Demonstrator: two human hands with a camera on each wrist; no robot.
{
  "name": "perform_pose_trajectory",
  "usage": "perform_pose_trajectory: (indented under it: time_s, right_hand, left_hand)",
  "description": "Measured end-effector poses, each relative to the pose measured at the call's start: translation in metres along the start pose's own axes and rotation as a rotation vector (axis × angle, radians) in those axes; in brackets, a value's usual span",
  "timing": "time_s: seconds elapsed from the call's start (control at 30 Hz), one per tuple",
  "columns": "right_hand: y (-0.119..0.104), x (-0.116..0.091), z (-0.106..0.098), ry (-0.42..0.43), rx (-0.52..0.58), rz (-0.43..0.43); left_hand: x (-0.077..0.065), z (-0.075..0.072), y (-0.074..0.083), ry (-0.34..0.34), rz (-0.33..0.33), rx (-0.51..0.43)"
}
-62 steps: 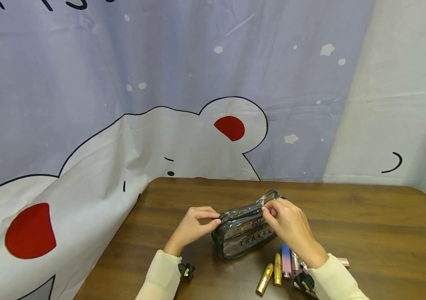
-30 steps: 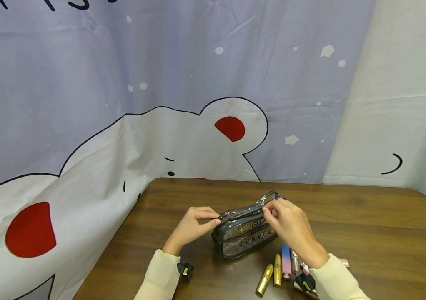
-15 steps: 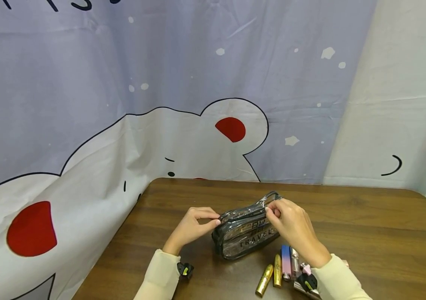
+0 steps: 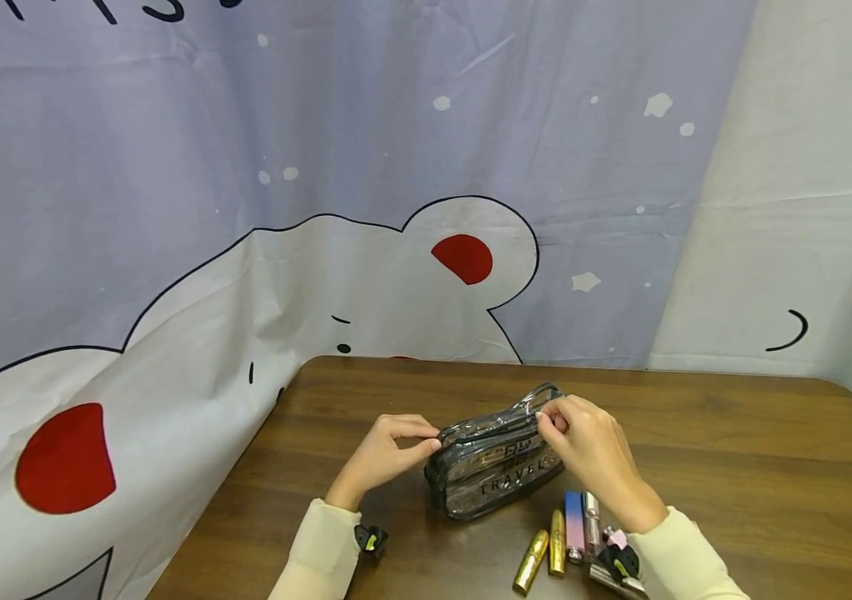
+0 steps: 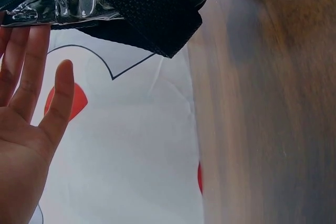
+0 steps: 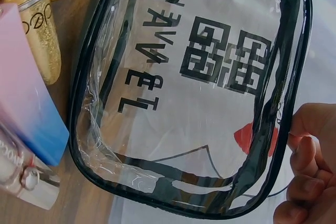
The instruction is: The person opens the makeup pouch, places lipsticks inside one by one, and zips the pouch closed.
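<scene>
A clear toiletry bag (image 4: 501, 475) with black edging and "TRAVEL" lettering stands on the wooden table, set slantwise. At its left end my left hand (image 4: 384, 457) pinches the top corner between thumb and forefinger. My right hand (image 4: 597, 446) pinches the zipped top edge toward the right end, its other fingers curled; whether it has the zip pull is hidden. Through the see-through wall (image 6: 210, 119) in the right wrist view I see the cloth behind. A black strap (image 5: 152, 14) shows on the bag's end in the left wrist view.
Just in front of the bag lie two gold tubes (image 4: 531, 561), a blue-and-pink box (image 4: 573, 521) and a silvery tube (image 4: 592, 521). More small cosmetics lie under my right wrist, partly covered. A printed cloth (image 4: 366, 283) hangs behind the table (image 4: 734, 467).
My right hand has slid a little to the right along the bag's top edge, uncovering more of the lettering and the cosmetics. My left hand has stayed in place.
</scene>
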State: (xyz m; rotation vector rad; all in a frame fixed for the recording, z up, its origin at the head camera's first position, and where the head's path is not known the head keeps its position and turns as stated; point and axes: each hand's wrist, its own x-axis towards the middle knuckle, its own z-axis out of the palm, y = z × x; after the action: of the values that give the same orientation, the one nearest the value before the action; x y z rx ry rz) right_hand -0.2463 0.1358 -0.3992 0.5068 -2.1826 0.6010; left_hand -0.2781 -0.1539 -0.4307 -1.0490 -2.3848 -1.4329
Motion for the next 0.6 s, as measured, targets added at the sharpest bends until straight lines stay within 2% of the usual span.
perform_pose_trajectory:
  time_s: [0.6]
  right_hand:
    - [0.0076,0.0005,-0.0042,-0.005,-0.003,0.014]
  left_hand:
    - [-0.0009,-0.0017,0.001,-0.006,-0.001,-0.006]
